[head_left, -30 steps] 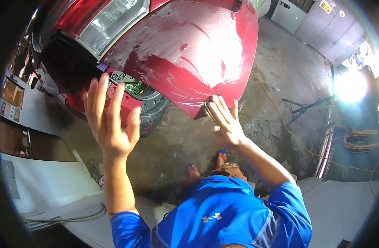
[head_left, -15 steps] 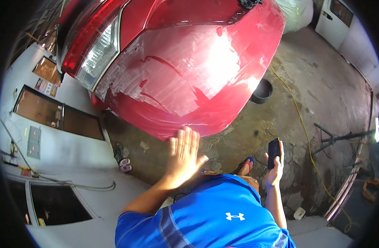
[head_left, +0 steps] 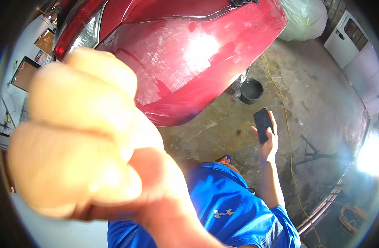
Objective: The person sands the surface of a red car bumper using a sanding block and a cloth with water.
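My left hand point(head_left: 84, 136) is raised very close to the camera and looks large and overexposed. Its fingers are curled into a fist, and nothing shows in them. Behind it is the red rear bumper point(head_left: 185, 70) of a car, with a dull, scuffed patch and pale scratches, partly hidden by that hand. My right hand point(head_left: 269, 144) is held out over the floor, away from the car. Its fingers wrap round a flat black rectangular object point(head_left: 262, 124), whose exact kind I cannot make out.
A black bucket point(head_left: 251, 91) stands beside the bumper. A yellow cable point(head_left: 283, 107) crosses the concrete floor, and a dark metal stand point(head_left: 315, 156) lies at the right. Farther back are a large pale bag point(head_left: 303, 18) and a detached white door point(head_left: 345, 39).
My left hand has left the bumper's lower edge, come up close to the camera, and gone from spread fingers to a fist. The right hand still holds the black object, slightly higher in view.
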Demonstrator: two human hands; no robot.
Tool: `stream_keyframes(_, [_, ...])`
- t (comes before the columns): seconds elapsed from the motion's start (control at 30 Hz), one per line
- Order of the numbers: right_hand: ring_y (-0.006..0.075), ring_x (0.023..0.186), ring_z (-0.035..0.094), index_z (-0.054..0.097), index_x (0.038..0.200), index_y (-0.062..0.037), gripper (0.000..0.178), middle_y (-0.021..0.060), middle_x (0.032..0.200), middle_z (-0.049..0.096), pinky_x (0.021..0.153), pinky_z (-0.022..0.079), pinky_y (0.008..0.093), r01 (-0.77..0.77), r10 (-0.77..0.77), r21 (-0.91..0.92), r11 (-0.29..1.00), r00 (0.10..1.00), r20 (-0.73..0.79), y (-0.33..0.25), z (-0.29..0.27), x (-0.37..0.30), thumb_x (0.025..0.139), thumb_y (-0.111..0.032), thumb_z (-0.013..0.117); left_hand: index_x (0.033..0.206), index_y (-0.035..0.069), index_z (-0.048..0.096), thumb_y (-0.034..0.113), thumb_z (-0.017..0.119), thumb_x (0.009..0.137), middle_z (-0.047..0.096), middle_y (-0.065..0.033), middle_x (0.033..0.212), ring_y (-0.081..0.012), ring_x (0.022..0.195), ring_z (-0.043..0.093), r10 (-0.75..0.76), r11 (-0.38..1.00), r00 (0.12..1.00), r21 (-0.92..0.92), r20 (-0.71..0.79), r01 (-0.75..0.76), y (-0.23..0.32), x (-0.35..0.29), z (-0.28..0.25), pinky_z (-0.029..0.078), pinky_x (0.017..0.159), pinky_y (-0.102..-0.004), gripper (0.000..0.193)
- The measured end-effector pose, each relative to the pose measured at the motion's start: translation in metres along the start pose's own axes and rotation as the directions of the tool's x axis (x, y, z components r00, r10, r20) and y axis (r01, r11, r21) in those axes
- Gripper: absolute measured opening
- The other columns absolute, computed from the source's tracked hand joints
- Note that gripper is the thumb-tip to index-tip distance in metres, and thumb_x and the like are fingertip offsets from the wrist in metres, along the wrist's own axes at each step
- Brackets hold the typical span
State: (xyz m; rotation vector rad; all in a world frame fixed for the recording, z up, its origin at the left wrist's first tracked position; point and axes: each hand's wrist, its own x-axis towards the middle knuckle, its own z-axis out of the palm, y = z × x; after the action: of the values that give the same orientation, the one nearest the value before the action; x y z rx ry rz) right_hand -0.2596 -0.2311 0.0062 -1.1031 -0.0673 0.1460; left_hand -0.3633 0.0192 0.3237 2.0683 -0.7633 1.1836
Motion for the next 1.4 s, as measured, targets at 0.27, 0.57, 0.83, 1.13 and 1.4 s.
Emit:
stream_keyframes(0.27, [0.0288, 0.144, 0.05, 0.028, 0.168, -0.0161, 0.073, 0.0118, 0.163, 0.043, 0.111, 0.05, 0.0526, -0.15, 0.152, 0.128, 0.98, 0.988, -0.005, 0.022, -0.001, -0.003, 0.099, -0.024, 0.05, 0.08, 0.011, 0.048, 0.02, 0.082, 0.08, 0.045, -0.0004, 0.077, -0.0159, 0.071, 0.044, 0.067, 0.988, 0.992, -0.129, -0.11, -0.081, -0.032, 0.009, 0.021, 0.035, 0.062, -0.032, 0.035])
stream_keyframes(0.57, [0.0231, 0.15, 0.041, 0.039, 0.16, -0.012, 0.067, 0.0086, 0.162, 0.043, 0.125, 0.032, 0.0479, -0.06, 0.038, 0.268, 0.962, 0.995, 0.088, 0.005, 0.043, 0.066, 0.099, -0.028, 0.064, 0.076, 0.007, 0.051, 0.025, 0.082, 0.087, 0.047, 0.0004, 0.073, -0.0126, 0.068, 0.045, 0.07, 0.972, 0.983, -0.212, -0.168, -0.105, -0.096, 0.022, 0.033, 0.035, 0.061, -0.029, 0.037])
stream_keyframes(0.83, [0.0442, 0.159, 0.02, 0.026, 0.164, 0.0021, 0.067, 0.0284, 0.169, 0.026, 0.129, 0.018, 0.0515, 0.621, -0.491, -0.587, 0.519, 0.779, 0.39, -0.023, 0.128, 0.181, 0.106, -0.016, 0.055, 0.073, 0.004, 0.053, 0.029, 0.081, 0.092, 0.049, 0.0011, 0.07, -0.0096, 0.066, 0.046, 0.137, 0.987, 0.986, -0.075, -0.092, -0.144, -0.168, 0.079, 0.047, 0.035, 0.059, -0.0264, 0.043])
stream_keyframes(1.13, [0.0433, 0.159, 0.022, 0.03, 0.163, 0.0004, 0.078, 0.0256, 0.17, 0.026, 0.125, 0.014, 0.0671, 0.712, -0.474, -0.696, 0.09, 0.645, 0.599, -0.013, 0.216, 0.226, 0.104, -0.044, 0.054, 0.075, 0.001, 0.05, 0.035, 0.081, 0.093, 0.048, -0.0111, 0.072, -0.0321, 0.062, 0.048, -0.038, 0.587, 0.956, 0.78, 0.292, -0.215, -0.319, 0.092, -0.016, 0.041, 0.058, -0.0417, 0.049])
stream_keyframes(1.4, [0.0401, 0.159, 0.026, 0.039, 0.162, -0.0076, 0.065, 0.0205, 0.168, 0.035, 0.126, 0.007, 0.0681, 0.747, -0.399, -0.659, 0.085, 0.632, 0.665, 0.007, 0.213, 0.211, 0.105, -0.039, 0.046, 0.082, 0.009, 0.065, 0.037, 0.08, 0.093, 0.066, -0.0002, 0.083, -0.0258, 0.078, 0.066, 0.145, 0.309, 0.88, 0.824, 0.453, -0.475, -0.363, 0.128, -0.056, 0.049, 0.071, -0.0414, 0.034])
